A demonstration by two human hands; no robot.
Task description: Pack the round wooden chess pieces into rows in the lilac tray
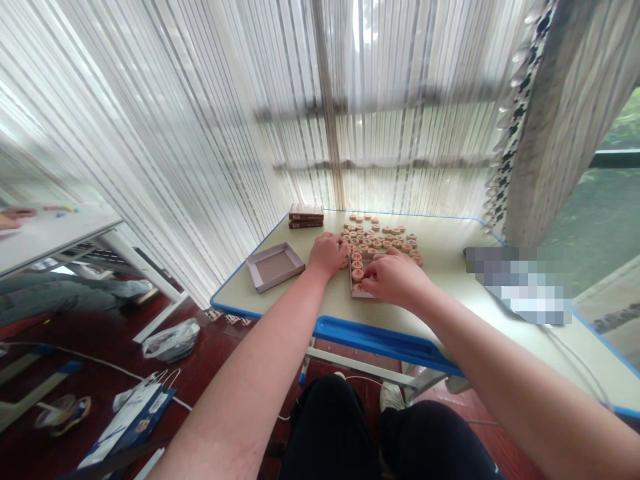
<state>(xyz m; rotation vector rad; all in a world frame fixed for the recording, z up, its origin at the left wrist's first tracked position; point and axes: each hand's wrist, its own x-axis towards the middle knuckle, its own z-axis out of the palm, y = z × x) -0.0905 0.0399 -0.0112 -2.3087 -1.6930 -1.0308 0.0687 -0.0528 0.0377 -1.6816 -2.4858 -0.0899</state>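
Observation:
Round wooden Chinese chess pieces (367, 243) with red characters lie in a loose spread across the table. In front of them is a shallow open box (371, 255), with a column of pieces (357, 274) along its left wall. My right hand (397, 277) reaches over the box, its thumb and fingers closed on a piece (359, 287) at the front left corner. At the left edge of the spread, my left hand (327, 253) has its fingers curled around a piece (345, 263). Part of the box's inside is hidden by my right hand.
An empty box lid (275, 267) lies left of my left hand. Two stacked brown boxes (306, 216) stand behind it. A blurred-out object (517, 287) is on the right with a cable. A blue tray (380, 337) edges the table's front. Another person's hand (17, 215) rests on a table at left.

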